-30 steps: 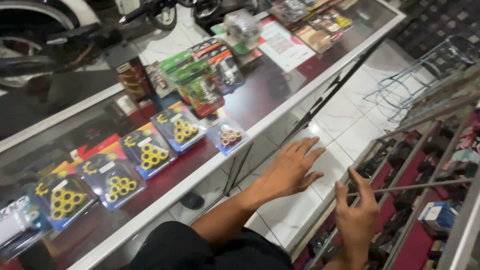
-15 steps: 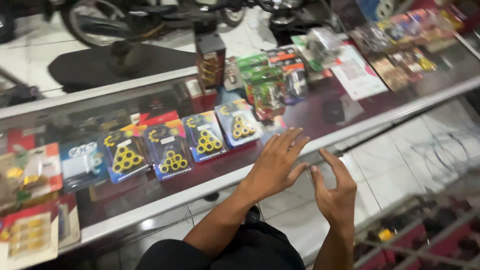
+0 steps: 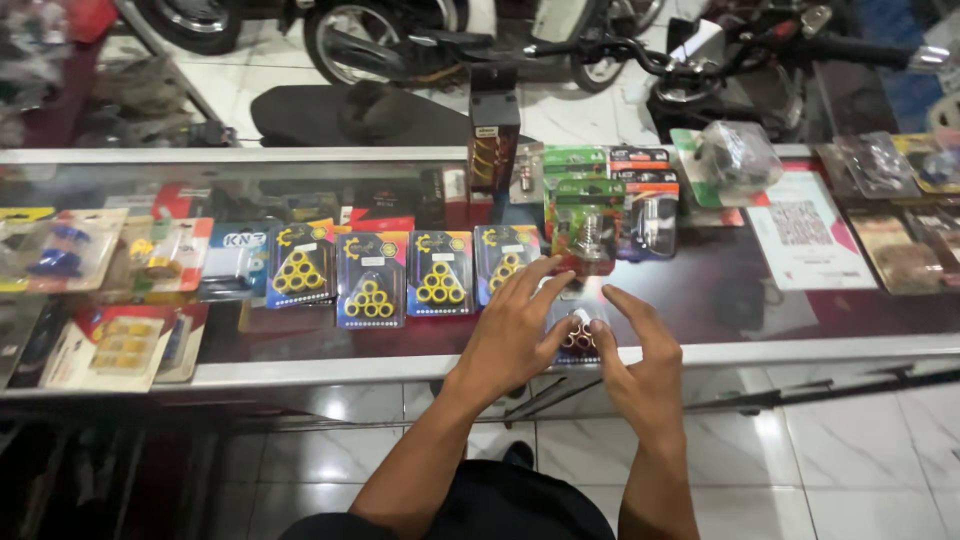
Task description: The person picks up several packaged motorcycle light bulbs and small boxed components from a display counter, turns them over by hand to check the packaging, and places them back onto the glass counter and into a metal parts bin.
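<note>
A small blister pack of red-orange rollers (image 3: 578, 338) lies on the glass counter top (image 3: 760, 310) near its front edge. My left hand (image 3: 512, 335) rests over the pack's left side, fingers spread and pointing away from me. My right hand (image 3: 640, 365) sits at the pack's right side, with the thumb touching it and the index finger stretched forward. Neither hand has lifted the pack. Most of the pack is hidden by my fingers.
A row of blister packs with yellow rollers (image 3: 370, 280) lies left of my hands. Green and orange bulb packs (image 3: 585, 195), a wrapped part (image 3: 738, 158) and a printed white sheet (image 3: 808, 228) lie behind and to the right. A dark box (image 3: 494, 140) stands at the far edge, with motorcycles (image 3: 420, 40) beyond.
The view swung from the side shelving round to face the counter. Both hands moved forward from over the floor onto the counter top and came down around the small roller pack.
</note>
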